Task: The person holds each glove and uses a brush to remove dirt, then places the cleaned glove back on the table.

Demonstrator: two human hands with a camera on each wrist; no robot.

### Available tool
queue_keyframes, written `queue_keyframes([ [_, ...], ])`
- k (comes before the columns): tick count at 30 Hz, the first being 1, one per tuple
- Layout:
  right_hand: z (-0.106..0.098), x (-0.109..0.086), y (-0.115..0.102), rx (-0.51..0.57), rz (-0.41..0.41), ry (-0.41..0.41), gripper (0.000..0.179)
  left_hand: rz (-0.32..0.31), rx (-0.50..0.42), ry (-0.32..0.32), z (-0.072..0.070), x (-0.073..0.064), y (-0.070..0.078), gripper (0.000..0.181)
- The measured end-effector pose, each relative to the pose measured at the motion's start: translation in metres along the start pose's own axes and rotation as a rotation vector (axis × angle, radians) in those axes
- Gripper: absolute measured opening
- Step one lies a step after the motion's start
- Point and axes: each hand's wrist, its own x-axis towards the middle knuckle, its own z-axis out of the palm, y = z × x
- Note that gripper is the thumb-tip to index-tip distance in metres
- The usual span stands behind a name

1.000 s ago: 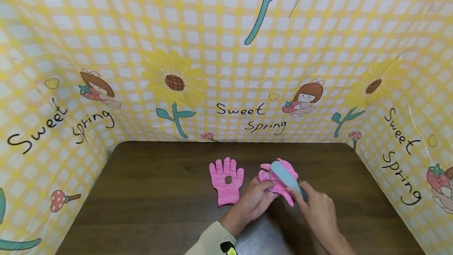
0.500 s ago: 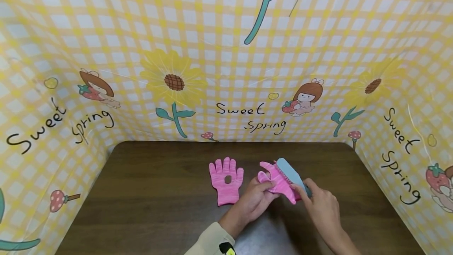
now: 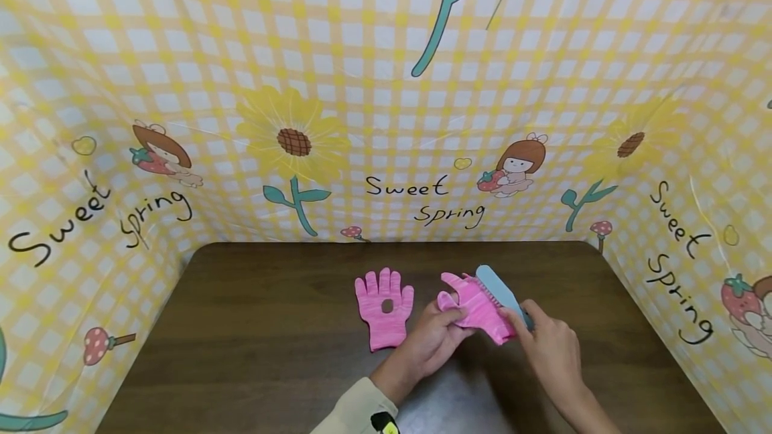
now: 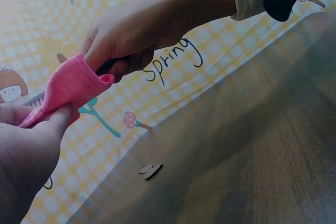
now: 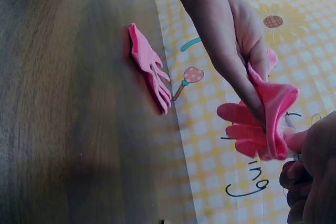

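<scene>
My left hand [image 3: 435, 341] holds a pink knit glove [image 3: 473, 307] above the table, thumb on top of the fabric. The glove is bent, and part of its finger side is hidden. In my right hand [image 3: 550, 347] is a light blue brush [image 3: 497, 286], its bristles against the glove's right side; the handle is mostly covered by the fingers. The right wrist view shows the held glove [image 5: 275, 106] between the left hand [image 5: 231, 40] and the right hand [image 5: 320, 166]. A second pink glove [image 3: 382, 325] lies flat on the table, palm marked by a dark brown oval.
The brown wooden table [image 3: 253, 327] has rounded far corners. Behind and beside it hangs a yellow-and-white checked cloth [image 3: 386, 119] with printed flowers and lettering. Small brown flat pieces [image 4: 151, 170] show in the left wrist view.
My right hand and the brush have shifted slightly right and away across the glove. More of the glove's pink surface shows now. The left hand keeps its hold, and the flat glove stays put.
</scene>
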Motion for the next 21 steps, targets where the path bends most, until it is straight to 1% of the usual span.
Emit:
queue_keyframes([
  [4, -0.0004, 0.0008, 0.0014, -0.004, 0.025, -0.026, 0.025, -0.006, 0.002, 0.000, -0.0004, -0.0014, 0.0007, 0.055],
  [7, -0.0005, 0.0012, 0.0020, -0.001, 0.028, -0.042, 0.025, -0.003, -0.002, 0.001, -0.0004, -0.0016, 0.0009, 0.055],
  [11, -0.0004, 0.0020, 0.0032, -0.005, 0.039, -0.043, 0.026, 0.004, 0.008, -0.002, -0.0010, -0.0015, 0.0010, 0.055],
  [21, 0.0020, 0.0043, 0.0079, -0.005, 0.067, -0.047, 0.029, 0.002, 0.015, 0.015, -0.0022, -0.0010, 0.0010, 0.055],
])
